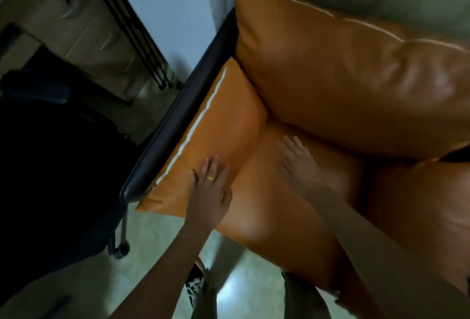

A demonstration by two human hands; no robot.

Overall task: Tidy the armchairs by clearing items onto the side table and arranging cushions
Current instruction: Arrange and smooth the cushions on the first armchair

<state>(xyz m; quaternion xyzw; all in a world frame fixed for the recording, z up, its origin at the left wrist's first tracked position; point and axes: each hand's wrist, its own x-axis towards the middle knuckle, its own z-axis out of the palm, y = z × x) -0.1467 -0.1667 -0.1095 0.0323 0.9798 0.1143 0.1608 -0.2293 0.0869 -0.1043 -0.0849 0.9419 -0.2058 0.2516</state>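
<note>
head view: the left hand (209,189) lies flat, fingers spread, on the orange leather side cushion (229,120), which leans against the dark padded armrest (175,120) of the armchair. the right hand (297,161), blurred, rests flat on the orange leather seat cushion (267,212). both grips are wide and hold nothing. the large orange leather back cushion (343,77) stands behind them. a black wheeled office chair (50,166) sits to the left.

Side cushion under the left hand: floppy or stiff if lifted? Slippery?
Probably soft and floppy: the side cushion looks puffy, with rounded edges. Likely slippery: its leather-like skin shines, so the flat left hand may slide across it. It stands on edge against the armrest, so it may slump if pushed away from that.
</note>
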